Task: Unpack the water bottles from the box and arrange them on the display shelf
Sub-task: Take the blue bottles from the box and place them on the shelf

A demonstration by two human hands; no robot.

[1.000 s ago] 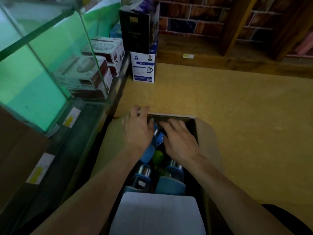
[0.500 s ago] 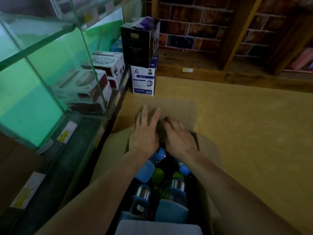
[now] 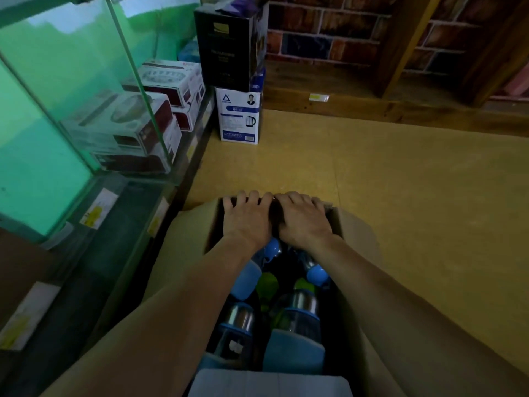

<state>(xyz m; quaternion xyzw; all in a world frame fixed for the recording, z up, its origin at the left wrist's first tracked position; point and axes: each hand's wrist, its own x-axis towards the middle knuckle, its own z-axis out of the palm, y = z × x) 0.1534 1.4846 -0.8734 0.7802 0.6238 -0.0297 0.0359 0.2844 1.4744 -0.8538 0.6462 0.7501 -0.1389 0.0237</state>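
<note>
Your left hand point(image 3: 246, 223) and right hand point(image 3: 304, 222) grip the far edge of the box point(image 3: 356, 233); blue-capped bottles point(image 3: 304, 309) crammed inside, open floor point(image 3: 406, 196) to the right.

L hand point(image 3: 247, 222) & R hand point(image 3: 305, 222) side by side, fingers curled over far edge of cardboard box point(image 3: 356, 233); blue bottles point(image 3: 300, 319) inside; glass shelf point(image 3: 43, 144) at left w/ boxed goods point(image 3: 126, 124).

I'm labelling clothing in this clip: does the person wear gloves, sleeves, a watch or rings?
Nothing worn shows. The left hand and right hand are bare, with no gloves and no rings visible. The left forearm and right forearm are bare down to the frame edge: no sleeve, watch or wristband in view.
</note>
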